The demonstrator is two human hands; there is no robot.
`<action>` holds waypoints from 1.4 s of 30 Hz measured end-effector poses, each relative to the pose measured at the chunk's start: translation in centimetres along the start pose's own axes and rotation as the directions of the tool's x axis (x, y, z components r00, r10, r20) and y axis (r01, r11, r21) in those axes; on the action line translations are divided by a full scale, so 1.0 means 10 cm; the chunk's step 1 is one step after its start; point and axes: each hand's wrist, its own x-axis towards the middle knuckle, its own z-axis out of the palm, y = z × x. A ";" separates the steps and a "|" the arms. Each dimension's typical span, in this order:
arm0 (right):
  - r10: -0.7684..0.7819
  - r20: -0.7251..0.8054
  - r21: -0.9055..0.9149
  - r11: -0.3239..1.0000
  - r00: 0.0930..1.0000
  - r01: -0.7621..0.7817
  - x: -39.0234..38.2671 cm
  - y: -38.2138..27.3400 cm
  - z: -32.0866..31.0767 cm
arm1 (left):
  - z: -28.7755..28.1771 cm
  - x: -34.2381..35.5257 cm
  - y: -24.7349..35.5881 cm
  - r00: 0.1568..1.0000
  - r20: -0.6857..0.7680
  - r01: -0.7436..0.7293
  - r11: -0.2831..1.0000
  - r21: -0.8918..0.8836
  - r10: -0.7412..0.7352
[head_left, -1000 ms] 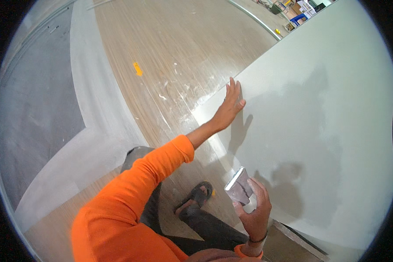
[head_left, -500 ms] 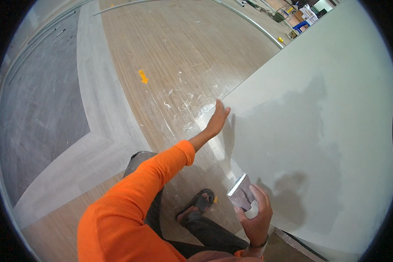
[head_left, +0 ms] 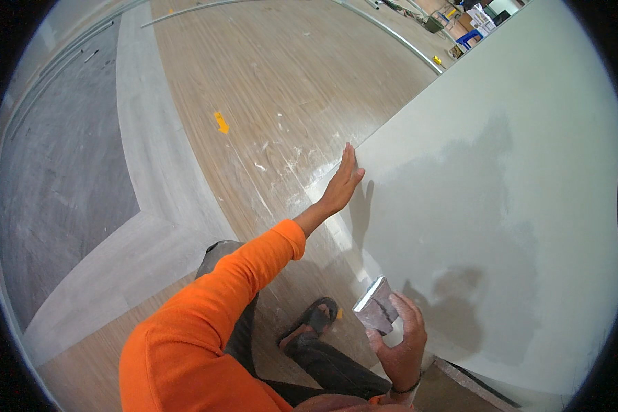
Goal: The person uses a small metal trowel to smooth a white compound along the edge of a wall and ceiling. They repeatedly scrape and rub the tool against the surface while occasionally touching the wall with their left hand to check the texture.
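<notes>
My right hand (head_left: 403, 338) grips a sanding block (head_left: 376, 306) wrapped in worn, dusty grey-brown sandpaper, held just off the white wall (head_left: 563, 137). A broad greyish patch (head_left: 453, 220) marks the wall beside it. Farther forward, my left hand (head_left: 343, 184) is stretched out with straight fingers, holding nothing, close to the wall's far edge. Its shadow falls on the wall; whether the fingertips touch the surface I cannot tell.
White dust (head_left: 309, 168) is scattered on the wood floor (head_left: 254, 62) along the wall's foot. A yellow arrow sticker (head_left: 221, 123) lies ahead. Metal pipes (head_left: 391, 32) and a blue stool (head_left: 470, 38) are farther off. My sandalled foot (head_left: 316, 316) stands below.
The fingers of my left hand have straightened and reach slightly farther forward. My right hand has shifted a little to the left with the sanding block.
</notes>
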 end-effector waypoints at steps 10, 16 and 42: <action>0.002 0.031 0.023 1.000 1.000 -0.003 0.04 0.10 0.04 | -0.04 -0.11 -0.81 0.911 0.105 0.385 0.914 0.125 -0.398; -0.013 0.011 0.021 1.000 1.000 0.012 0.04 0.07 0.04 | 0.05 -0.05 -0.41 0.966 -0.152 0.218 0.975 0.037 -0.210; -0.127 -0.102 0.101 0.985 0.987 0.137 -0.01 0.12 0.03 | -0.01 0.07 -0.54 0.995 0.002 0.097 0.994 0.043 -0.097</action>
